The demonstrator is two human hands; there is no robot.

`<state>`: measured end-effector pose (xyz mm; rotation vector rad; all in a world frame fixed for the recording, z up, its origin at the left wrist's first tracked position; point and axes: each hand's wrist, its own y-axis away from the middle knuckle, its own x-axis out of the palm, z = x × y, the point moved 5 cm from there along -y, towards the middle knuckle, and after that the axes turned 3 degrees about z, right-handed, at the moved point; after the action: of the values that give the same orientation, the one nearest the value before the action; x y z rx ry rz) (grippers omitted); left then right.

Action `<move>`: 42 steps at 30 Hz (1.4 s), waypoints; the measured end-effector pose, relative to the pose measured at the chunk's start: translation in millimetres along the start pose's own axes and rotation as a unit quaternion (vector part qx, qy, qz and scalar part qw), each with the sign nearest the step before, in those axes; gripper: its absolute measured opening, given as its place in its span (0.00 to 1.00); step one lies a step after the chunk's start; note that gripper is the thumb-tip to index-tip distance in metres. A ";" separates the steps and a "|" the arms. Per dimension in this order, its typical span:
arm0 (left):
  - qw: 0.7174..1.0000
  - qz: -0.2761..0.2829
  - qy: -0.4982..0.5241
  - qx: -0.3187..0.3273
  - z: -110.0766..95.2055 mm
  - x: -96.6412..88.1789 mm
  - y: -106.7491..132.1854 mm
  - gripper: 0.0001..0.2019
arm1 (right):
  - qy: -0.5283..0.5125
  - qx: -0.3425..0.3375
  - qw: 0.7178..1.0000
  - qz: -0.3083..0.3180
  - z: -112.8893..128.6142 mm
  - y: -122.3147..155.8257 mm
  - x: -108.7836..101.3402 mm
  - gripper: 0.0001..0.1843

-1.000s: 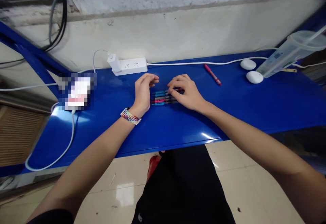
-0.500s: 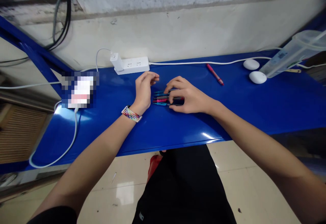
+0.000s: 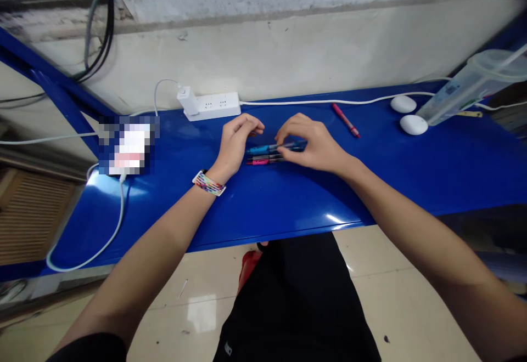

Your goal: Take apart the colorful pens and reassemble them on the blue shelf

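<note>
My right hand (image 3: 310, 142) pinches a light-blue pen (image 3: 263, 148) between thumb and fingers, just above the blue tabletop (image 3: 263, 208). Part of the pen is hidden by the fingers. Under and in front of it lie other pens side by side, among them a pink-gripped pen (image 3: 260, 161); their far ends are partly covered by my right hand. At the left ends of the pens stands my left hand (image 3: 235, 145) on its edge, its fingers curled together with nothing visible in them. A multicoloured watch band (image 3: 209, 182) circles the left wrist.
A white power strip (image 3: 216, 105) with a charger lies along the wall. To the right are a red pen (image 3: 346, 120), two white rounded objects (image 3: 414, 125) and a tilted clear plastic container (image 3: 457, 90). At the left, a blurred-out device (image 3: 129, 148) has a white cable (image 3: 122, 208) attached.
The light-blue pen has gone from the front of the row to over its back, held in my right hand. That hand has lifted and shifted slightly right; my left hand has barely moved.
</note>
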<state>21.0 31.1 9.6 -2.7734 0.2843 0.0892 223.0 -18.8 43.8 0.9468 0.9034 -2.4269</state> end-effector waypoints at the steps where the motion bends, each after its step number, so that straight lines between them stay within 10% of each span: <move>1: 1.000 0.014 -0.014 0.003 -2.9 1.1 0.3 0.14 | 0.001 0.023 0.999 -0.023 -4.5 -0.1 -3.2 0.06; 10: 0.984 0.046 -0.157 0.075 -16.5 4.2 1.4 0.03 | -0.095 0.146 0.974 -0.146 -37.1 -0.8 -11.0 0.14; 18: 0.971 -0.035 -0.175 0.158 -19.2 -8.1 -0.2 0.06 | -0.372 0.196 0.888 -0.186 -59.4 -2.2 -13.1 0.12; 28: 0.973 -0.043 -0.178 0.142 -20.2 -13.0 -0.6 0.04 | -0.371 0.167 0.894 -0.186 -63.2 -6.0 -12.5 0.15; 34: 0.989 -0.035 -0.126 0.063 -15.1 -13.8 -3.0 0.31 | -0.356 0.165 0.901 -0.182 -60.3 -6.9 -12.5 0.11; 38: 0.991 -0.026 -0.114 0.068 -16.8 -13.5 -5.3 0.12 | -0.362 0.171 0.894 -0.200 -65.8 -4.3 -13.4 0.12; 42: 0.988 -0.031 -0.133 0.079 -16.1 -16.2 -7.2 0.14 | -0.377 0.162 0.887 -0.213 -71.1 -3.0 -15.4 0.14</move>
<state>7.1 35.1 28.6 -2.5726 0.1298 0.3987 264.8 33.7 15.7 -0.1942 0.4423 -2.9982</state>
